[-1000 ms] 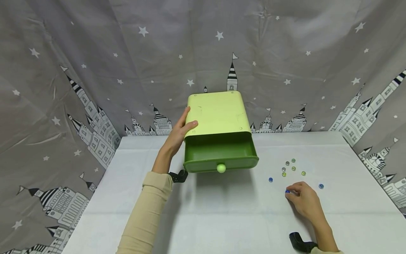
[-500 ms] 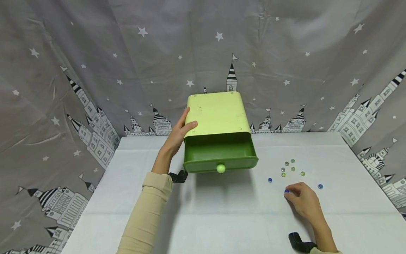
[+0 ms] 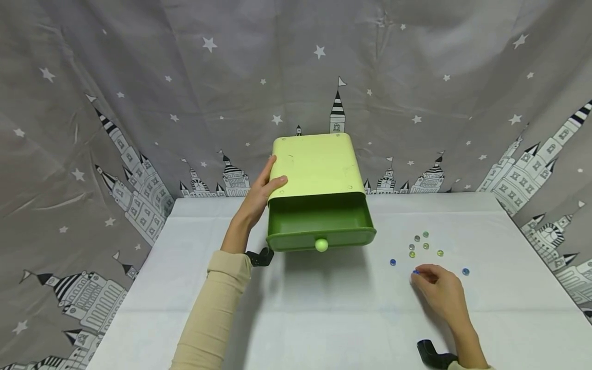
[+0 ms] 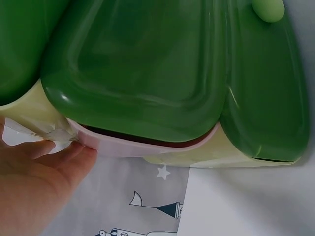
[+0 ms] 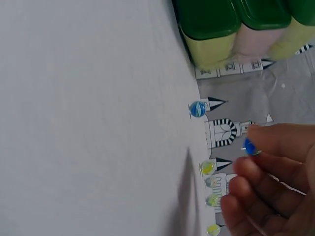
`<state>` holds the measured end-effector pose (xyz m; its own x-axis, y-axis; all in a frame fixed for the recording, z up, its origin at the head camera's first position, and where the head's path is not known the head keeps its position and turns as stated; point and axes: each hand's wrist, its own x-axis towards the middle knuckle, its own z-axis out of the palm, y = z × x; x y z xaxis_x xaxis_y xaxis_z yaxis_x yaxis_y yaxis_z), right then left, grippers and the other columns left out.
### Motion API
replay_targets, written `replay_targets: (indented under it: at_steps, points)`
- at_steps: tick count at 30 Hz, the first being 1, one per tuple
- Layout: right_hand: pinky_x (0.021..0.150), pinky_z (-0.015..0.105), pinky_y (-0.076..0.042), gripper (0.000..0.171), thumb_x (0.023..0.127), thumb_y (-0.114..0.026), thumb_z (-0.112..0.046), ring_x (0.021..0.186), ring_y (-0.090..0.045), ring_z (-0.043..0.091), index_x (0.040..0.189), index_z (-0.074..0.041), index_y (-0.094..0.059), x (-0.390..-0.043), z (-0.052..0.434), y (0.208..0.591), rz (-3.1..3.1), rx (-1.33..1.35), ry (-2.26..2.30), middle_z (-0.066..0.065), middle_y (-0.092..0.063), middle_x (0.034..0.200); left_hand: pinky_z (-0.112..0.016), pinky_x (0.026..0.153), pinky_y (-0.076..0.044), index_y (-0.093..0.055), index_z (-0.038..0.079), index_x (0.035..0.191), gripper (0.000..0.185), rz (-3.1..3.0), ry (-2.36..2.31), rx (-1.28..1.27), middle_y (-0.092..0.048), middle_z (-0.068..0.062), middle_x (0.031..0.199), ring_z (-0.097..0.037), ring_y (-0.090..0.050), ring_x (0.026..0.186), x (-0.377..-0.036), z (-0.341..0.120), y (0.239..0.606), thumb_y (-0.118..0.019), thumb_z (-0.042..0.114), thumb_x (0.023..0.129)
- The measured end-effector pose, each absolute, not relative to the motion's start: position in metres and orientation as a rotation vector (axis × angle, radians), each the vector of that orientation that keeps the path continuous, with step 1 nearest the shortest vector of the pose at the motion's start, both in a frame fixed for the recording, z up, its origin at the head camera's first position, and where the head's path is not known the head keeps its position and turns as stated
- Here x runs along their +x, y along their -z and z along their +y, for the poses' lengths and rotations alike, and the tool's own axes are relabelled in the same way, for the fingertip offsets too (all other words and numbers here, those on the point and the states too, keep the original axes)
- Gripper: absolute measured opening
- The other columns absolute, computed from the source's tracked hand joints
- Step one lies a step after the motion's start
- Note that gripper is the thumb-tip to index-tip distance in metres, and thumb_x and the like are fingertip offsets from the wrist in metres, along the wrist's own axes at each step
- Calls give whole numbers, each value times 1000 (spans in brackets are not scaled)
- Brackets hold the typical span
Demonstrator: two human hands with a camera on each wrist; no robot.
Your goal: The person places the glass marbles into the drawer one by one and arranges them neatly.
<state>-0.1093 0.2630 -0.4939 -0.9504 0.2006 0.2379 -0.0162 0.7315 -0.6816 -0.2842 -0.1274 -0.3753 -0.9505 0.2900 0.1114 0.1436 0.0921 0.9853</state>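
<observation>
Head view: the right hand [image 3: 439,293] hovers just over the bench [image 3: 324,313] toward its right side, thumb and forefinger pinching a blue glass bead [image 3: 415,272] held clear of the white cover. The open drawer [image 3: 320,223] of the light-green drawer box [image 3: 316,164] lies to the left of and beyond this hand, near the middle of the far edge; its long axis runs across the bench, its mouth faces up, and its round knob [image 3: 321,244] points at the near edge. The right hand is the nearer of the two to the loose beads; the left hand [image 3: 261,192] is at the box, fingers flat against its left wall and thumb laid over the top front edge, bracing rather than gripping. On the cover around the right hand lie a second blue bead [image 3: 392,262] to its left, a third blue bead [image 3: 465,271] to its right, and a small cluster of green and clear beads [image 3: 424,245] just beyond it. The right wrist view alone shows the pinched bead [image 5: 250,147] seated at the fingertips [image 5: 261,140], clear of the cloth. The left wrist view alone shows the drawer's dark-green interior [image 4: 138,59], in which no bead is visible, and the left hand [image 4: 34,187] lying against the box's pale corner.
</observation>
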Motion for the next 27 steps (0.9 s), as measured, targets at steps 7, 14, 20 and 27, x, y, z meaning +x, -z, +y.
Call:
replay_targets:
  at_steps: [7, 14, 20, 27]
  points:
    - [60, 14, -44, 13, 82, -77, -1, 67, -58, 8, 93, 5, -74, -108, 249, 486, -2476, -101, -1147, 7, -70, 78, -45, 118, -11, -13, 39, 158, 75, 2237, -2002, 443, 0, 11, 163, -11, -1, 148, -285, -127, 376, -58, 40, 98]
    - [68, 10, -44, 14, 81, -78, 0, 75, -59, -1, 94, 1, -74, -104, 237, 477, -2369, -114, -1150, 8, -72, 85, -44, 117, -12, -13, 39, 158, 75, 2231, -2008, 438, 0, 12, 163, -11, -2, 148, -284, -127, 376, -58, 40, 98]
    - [76, 10, -45, 14, 79, -79, 5, 79, -59, -6, 92, 2, -74, -101, 229, 464, -2244, -47, -1205, 8, -72, 90, -44, 118, -11, -12, 39, 158, 74, 2211, -2004, 421, 1, 8, 164, -12, -2, 148, -286, -128, 376, -57, 37, 99]
    - [76, 10, -46, 16, 78, -78, 8, 82, -61, -4, 92, 2, -74, -94, 223, 442, -2201, 52, -1202, 9, -71, 91, -48, 117, -11, -7, 31, 160, 77, 2191, -2000, 411, 2, -1, 164, -19, 0, 149, -288, -129, 375, -55, 30, 99]
